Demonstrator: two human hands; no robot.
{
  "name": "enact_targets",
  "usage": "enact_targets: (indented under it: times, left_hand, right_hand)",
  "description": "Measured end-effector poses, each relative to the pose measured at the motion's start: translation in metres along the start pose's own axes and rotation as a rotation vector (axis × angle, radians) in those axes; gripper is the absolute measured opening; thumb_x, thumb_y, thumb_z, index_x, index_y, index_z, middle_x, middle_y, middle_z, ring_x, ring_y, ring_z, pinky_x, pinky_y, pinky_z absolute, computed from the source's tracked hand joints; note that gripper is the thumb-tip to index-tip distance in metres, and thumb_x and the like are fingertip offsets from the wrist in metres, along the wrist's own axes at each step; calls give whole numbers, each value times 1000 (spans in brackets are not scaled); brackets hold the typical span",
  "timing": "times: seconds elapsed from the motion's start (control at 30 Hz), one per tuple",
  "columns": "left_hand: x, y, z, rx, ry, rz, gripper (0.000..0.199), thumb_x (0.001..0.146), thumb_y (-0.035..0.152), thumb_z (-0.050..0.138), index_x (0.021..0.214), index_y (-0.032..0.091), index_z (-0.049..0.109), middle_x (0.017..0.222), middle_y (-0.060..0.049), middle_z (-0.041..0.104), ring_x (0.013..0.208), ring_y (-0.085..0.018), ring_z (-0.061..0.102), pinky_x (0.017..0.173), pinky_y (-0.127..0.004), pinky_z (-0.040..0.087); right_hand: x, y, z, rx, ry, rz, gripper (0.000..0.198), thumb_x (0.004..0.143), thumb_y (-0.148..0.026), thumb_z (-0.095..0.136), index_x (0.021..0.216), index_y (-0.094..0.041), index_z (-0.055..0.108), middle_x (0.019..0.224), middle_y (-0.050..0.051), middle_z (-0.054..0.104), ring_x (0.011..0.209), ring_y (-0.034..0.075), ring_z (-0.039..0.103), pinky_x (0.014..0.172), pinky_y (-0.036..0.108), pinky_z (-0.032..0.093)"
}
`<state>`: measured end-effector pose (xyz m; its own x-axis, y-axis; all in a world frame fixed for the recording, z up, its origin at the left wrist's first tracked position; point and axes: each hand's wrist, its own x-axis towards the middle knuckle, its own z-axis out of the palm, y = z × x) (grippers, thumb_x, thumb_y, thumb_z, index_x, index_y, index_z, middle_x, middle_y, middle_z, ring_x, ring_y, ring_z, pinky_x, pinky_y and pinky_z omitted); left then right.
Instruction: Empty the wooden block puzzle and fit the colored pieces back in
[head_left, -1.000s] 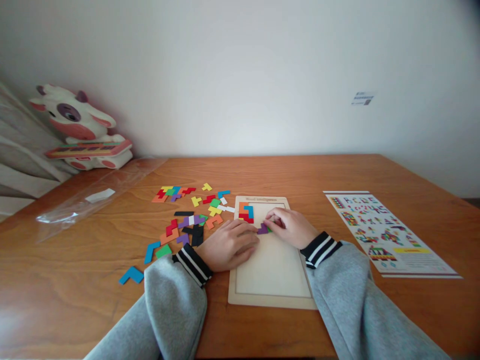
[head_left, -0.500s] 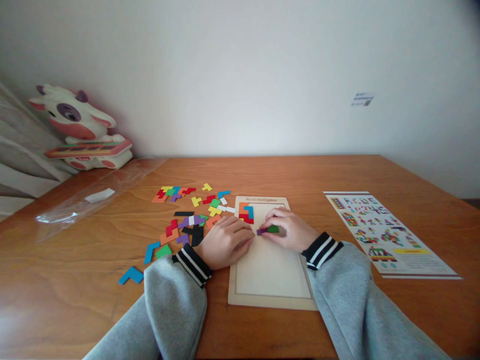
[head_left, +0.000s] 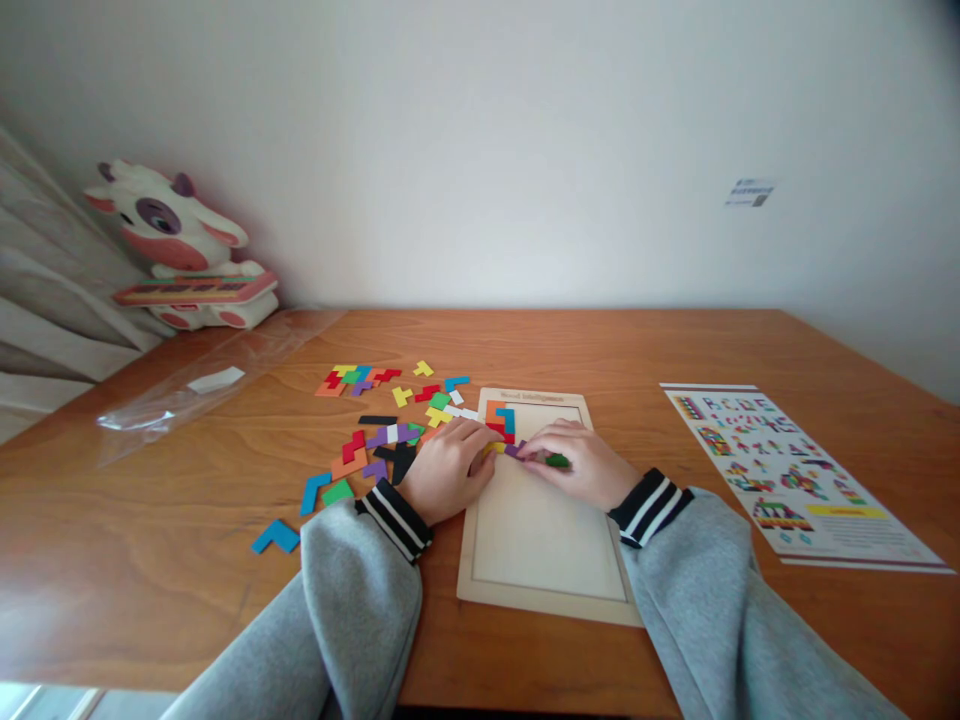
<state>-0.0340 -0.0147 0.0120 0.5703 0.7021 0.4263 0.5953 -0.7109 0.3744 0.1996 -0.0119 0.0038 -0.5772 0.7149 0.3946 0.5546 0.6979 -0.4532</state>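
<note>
The wooden puzzle board (head_left: 540, 560) lies flat before me, with orange, blue (head_left: 508, 418) and red (head_left: 500, 433) pieces in its upper left corner. My right hand (head_left: 581, 465) pinches a purple puzzle piece (head_left: 513, 451) between thumb and fingers, just below the red piece. A green puzzle piece (head_left: 557, 461) shows under that palm. Over the board's left edge, my left hand (head_left: 448, 468) has its fingers curled at a yellow puzzle piece (head_left: 497, 448), which touches or nearly touches the purple one. The fingers cover part of the yellow piece.
Loose coloured pieces (head_left: 349, 455) are scattered left of the board. A printed pattern sheet (head_left: 795, 470) lies to the right. At the back left stand a toy cow keyboard (head_left: 199, 290) and a clear plastic bag (head_left: 217, 380) on the wooden table (head_left: 150, 580).
The purple piece has tilted and sits closer to the yellow piece, which now shows at my left fingertips. My left fingers have curled in more. The whole view has shifted slightly.
</note>
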Motion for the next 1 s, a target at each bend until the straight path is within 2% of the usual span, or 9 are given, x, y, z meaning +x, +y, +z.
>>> enact_targets:
  times: [0.13,0.33,0.5,0.63,0.8,0.93,1.0]
  left_hand:
    - [1,1,-1,10,-6,10,20,90,16,54,105,20,65,103,-7,68,99,-23,61,91,-38,52]
    - [1,1,-1,9,-9,8,25,88,8,50,105,19,65,102,-8,67,97,-23,60,89,-37,52]
    - [0,0,0,17,-8,10,28,86,5,49,106,18,65,101,-8,67,96,-22,61,88,-36,53]
    - [0,-2,1,14,7,20,31,84,4,51,107,18,66,101,-7,68,96,-21,61,87,-35,53]
    - [-1,-2,-2,-53,12,148,43,80,0,47,111,20,68,105,-5,72,100,-19,61,92,-34,52]
    - [-3,-1,-5,-22,-100,275,50,81,2,45,124,20,63,108,-6,72,107,-21,62,95,-39,50]
    - [-3,-1,-5,6,-128,283,48,82,4,45,124,19,64,108,-8,72,106,-22,63,94,-39,51]
  right_hand:
    - [-2,5,-1,-76,9,8,20,92,-35,63,103,-24,75,89,7,69,84,21,62,78,37,49]
    - [-4,6,-2,-40,-21,-60,18,90,-37,66,88,-25,80,74,3,66,70,16,58,69,32,45]
    - [-3,2,6,-87,-37,-49,20,94,-34,62,105,-29,77,76,4,64,75,17,57,72,32,44]
    - [-2,1,12,-132,-28,-18,22,96,-28,57,107,-27,76,79,5,64,78,18,58,75,34,44]
    - [-1,1,4,-147,-1,60,20,91,-31,65,108,-23,72,81,4,66,80,20,61,77,35,46]
    - [-6,11,-14,-119,77,135,9,89,-28,64,91,-21,69,86,4,70,81,20,64,80,36,46]
    - [-9,16,-20,-123,71,140,9,88,-21,59,91,-21,68,92,4,71,86,20,64,82,36,45]
